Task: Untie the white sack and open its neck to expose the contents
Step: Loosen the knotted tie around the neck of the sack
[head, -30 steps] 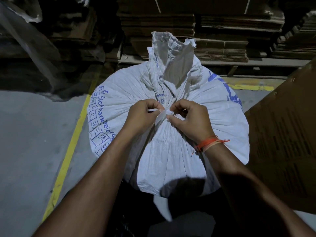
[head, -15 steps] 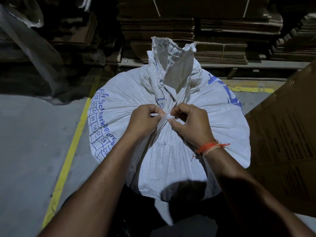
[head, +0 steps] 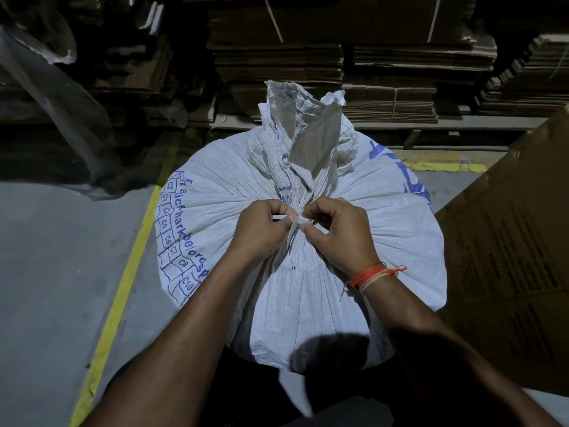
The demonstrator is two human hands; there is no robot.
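Floor (head: 55,272): grey concrete, bare along the left.
Yellow line (head: 123,288): painted stripe running from the near left edge toward the back — a second stretch (head: 443,166) crosses at the far right.
Cardboard stacks (head: 338,63): flattened sheets, banded, piled along the back.
Brown carton (head: 517,257): large, at the right edge — dark print on its face.
Plastic sheet (head: 46,72): clear, draped in the far left corner.

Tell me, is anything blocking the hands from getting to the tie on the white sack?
Nothing visible is. The left hand and right hand are already pinching the white tie strip at the gathered neck of the white sack, which is not yet open.
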